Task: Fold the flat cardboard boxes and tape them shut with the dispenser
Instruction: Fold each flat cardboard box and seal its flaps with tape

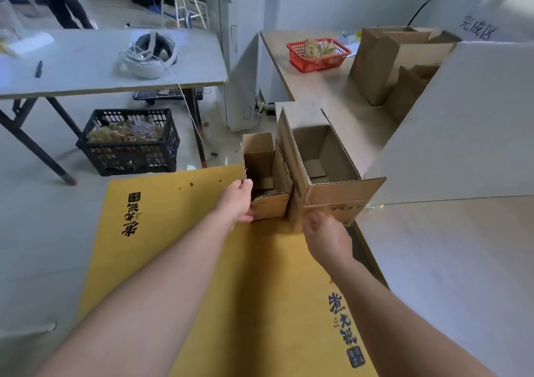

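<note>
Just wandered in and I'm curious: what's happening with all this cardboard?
A person works over a flat yellow cardboard sheet printed with black characters. Their left hand grips the near side of a small open brown cardboard box; their right hand is at the near lower edge of a larger open brown cardboard box beside it, its hold unclear. Both boxes are folded up, tops open. No tape dispenser is in view.

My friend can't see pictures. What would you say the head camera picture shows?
A person's left hand grips a small open cardboard box and the right hand holds a bigger open box beside it, over a flat yellow cardboard sheet. A red basket sits on the table behind.
</note>
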### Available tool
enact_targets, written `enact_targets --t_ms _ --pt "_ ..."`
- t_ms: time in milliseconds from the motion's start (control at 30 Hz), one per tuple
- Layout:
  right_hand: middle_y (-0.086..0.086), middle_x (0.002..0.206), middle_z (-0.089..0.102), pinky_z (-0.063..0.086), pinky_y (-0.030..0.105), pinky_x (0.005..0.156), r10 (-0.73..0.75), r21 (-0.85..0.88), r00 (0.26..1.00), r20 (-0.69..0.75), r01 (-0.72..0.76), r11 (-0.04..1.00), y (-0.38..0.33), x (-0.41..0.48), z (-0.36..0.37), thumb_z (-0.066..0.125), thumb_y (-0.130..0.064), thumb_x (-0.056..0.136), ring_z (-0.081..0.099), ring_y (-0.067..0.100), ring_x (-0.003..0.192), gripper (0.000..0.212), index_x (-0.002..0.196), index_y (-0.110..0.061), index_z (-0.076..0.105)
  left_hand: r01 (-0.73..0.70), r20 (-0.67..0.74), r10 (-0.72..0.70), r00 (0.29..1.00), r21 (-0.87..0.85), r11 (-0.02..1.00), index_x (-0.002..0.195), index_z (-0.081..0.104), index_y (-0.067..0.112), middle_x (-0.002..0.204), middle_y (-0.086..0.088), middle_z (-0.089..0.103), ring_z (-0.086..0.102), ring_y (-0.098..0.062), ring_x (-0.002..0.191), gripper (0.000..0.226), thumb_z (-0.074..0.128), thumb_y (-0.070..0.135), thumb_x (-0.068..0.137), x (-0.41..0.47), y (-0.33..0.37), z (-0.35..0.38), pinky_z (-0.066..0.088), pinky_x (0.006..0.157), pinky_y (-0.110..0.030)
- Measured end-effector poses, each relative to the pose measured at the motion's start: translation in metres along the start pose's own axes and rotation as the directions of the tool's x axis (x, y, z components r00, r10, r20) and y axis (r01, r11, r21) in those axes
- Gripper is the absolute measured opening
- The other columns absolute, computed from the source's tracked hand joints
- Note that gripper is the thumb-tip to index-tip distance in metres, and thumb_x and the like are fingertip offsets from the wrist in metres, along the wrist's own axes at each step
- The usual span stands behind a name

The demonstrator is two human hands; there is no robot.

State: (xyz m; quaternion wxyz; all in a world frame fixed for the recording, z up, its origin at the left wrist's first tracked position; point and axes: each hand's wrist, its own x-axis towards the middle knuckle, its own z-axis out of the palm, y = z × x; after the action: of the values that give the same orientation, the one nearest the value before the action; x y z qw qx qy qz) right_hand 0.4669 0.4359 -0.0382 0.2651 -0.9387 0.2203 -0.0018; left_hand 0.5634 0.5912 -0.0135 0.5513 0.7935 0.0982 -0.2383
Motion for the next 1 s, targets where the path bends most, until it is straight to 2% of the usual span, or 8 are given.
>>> enact_targets --t_ms 167,267,333,433,567,667,800,1000 --pt "0.001 0.086 0.061 0.055 0.037 0.066 -0.024 -0.054 1.0 0.009 0.025 0.998 0.0 -0.003 0.001 0.04 -0.029 0.099 0.059 0.02 0.073 0.026 0.094 -0.017 0.062 -0.023 0.087 0.021 0.996 0.026 0.999 0.148 0.031 0.016 0.141 -0.009 0.043 0.063 -0.028 0.091 0.05 0.03 0.04 0.104 0.0 0.003 -0.002 0.055 0.071 -0.034" --pt "0.0 0.089 0.06 0.054 0.037 0.069 -0.026 -0.086 1.0 -0.009 0.025 0.996 0.001 -0.009 0.001 0.039 -0.03 0.099 0.058 0.02 0.077 0.027 0.099 -0.017 0.062 -0.033 0.084 0.028 0.996 0.054 0.998 0.147 0.033 0.016 0.132 -0.007 0.045 0.061 -0.03 0.099 0.052 0.027 0.044 0.103 -0.001 -0.002 -0.006 0.055 0.077 -0.037" --pt "-0.001 0.096 0.061 0.052 0.033 0.07 -0.021 -0.111 0.999 -0.025 0.018 0.994 0.002 -0.016 0.0 0.039 -0.031 0.1 0.058 0.018 0.08 0.028 0.104 -0.018 0.063 -0.057 0.044 0.052 0.998 0.114 0.992 0.142 0.039 0.013 0.13 -0.007 0.047 0.056 -0.031 0.11 0.052 0.027 0.045 0.103 -0.001 -0.008 -0.008 0.052 0.088 -0.042" --pt "-0.002 0.101 0.062 0.051 0.029 0.069 -0.041 -0.164 0.998 -0.039 0.034 0.986 0.007 -0.03 -0.003 0.039 -0.03 0.1 0.057 0.016 0.083 0.027 0.109 -0.019 0.062 -0.122 -0.034 0.137 0.99 0.29 0.949 0.143 0.039 0.01 0.141 -0.011 0.047 0.045 -0.032 0.128 0.055 0.031 0.046 0.101 -0.004 -0.021 -0.008 0.039 0.106 -0.041" --pt "-0.004 0.105 0.061 0.041 0.023 0.062 -0.05 -0.222 0.997 -0.06 0.035 0.974 0.021 -0.052 -0.011 0.038 -0.03 0.101 0.052 0.012 0.081 0.028 0.113 -0.019 0.061 -0.184 -0.17 0.275 0.946 0.418 0.89 0.146 0.036 0.017 0.147 -0.008 0.042 0.041 -0.028 0.132 0.056 0.042 0.045 0.098 -0.034 -0.039 -0.007 0.038 0.104 -0.04" --pt "-0.003 0.108 0.06 0.038 0.025 0.064 -0.055 -0.244 0.994 -0.099 0.029 0.969 0.037 -0.073 -0.022 0.04 -0.03 0.1 0.056 0.016 0.088 0.029 0.117 -0.02 0.061 -0.314 -0.229 0.466 0.855 0.487 0.815 0.141 0.042 0.014 0.141 -0.007 0.046 0.042 -0.025 0.129 0.051 0.05 0.038 0.096 -0.071 -0.054 0.003 0.038 0.1 -0.037" --pt "-0.004 0.114 0.06 0.046 0.029 0.073 -0.029 -0.244 0.987 -0.158 -0.011 0.97 0.07 -0.11 -0.043 0.042 -0.031 0.098 0.058 0.018 0.097 0.03 0.121 -0.023 0.059 -0.494 -0.063 0.658 0.75 0.609 0.62 0.135 0.049 0.013 0.13 -0.006 0.054 0.05 -0.023 0.118 0.048 0.055 0.037 0.094 -0.123 -0.072 0.044 0.041 0.092 -0.032" --pt "-0.005 0.126 0.054 0.045 0.03 0.085 0.066 -0.196 0.96 -0.272 -0.123 0.973 0.15 -0.2 -0.098 0.039 -0.033 0.099 0.058 0.02 0.104 0.033 0.127 -0.025 0.055 -0.599 0.179 0.702 0.69 0.685 0.414 0.135 0.047 0.018 0.127 0.001 0.053 0.047 -0.014 0.118 0.049 0.048 0.046 0.095 -0.205 -0.08 0.142 0.036 0.098 -0.026"
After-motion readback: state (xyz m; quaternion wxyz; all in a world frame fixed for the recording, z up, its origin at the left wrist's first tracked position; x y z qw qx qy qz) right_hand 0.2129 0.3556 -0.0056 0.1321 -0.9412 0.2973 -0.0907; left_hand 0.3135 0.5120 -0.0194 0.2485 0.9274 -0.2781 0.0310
